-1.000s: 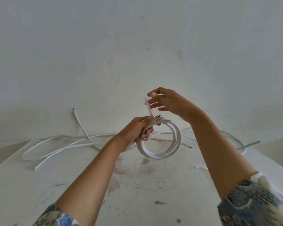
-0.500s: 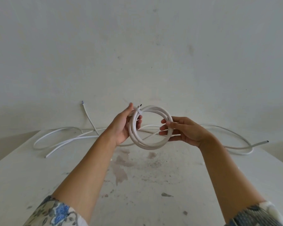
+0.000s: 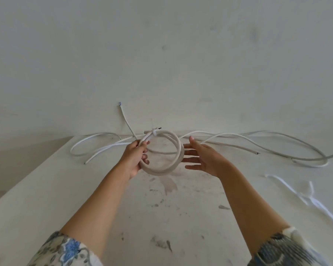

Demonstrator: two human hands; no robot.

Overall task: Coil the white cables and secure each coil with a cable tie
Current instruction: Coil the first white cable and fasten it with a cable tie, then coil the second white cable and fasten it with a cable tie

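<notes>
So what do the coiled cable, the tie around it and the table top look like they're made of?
Coiled cable: likely soft plastic sheath, matte white; it bends in smooth loops, dark core at the cut end. Cable tie: probably thin plastic, a flat whitish strip cinched round the strands. Table: hard, matte off-white, stained and scuffed; paint or laminate, can't tell.

A single wide-angle camera sat on the person's head, facing forward and tilted down across the desk (image 3: 181, 217) toward the wall (image 3: 161, 54) behind it. It was near enough that both forearms (image 3: 104, 198) rose from the bottom edge, and the cable coil (image 3: 158, 170), held at arm's length, sat near mid-frame.
</notes>
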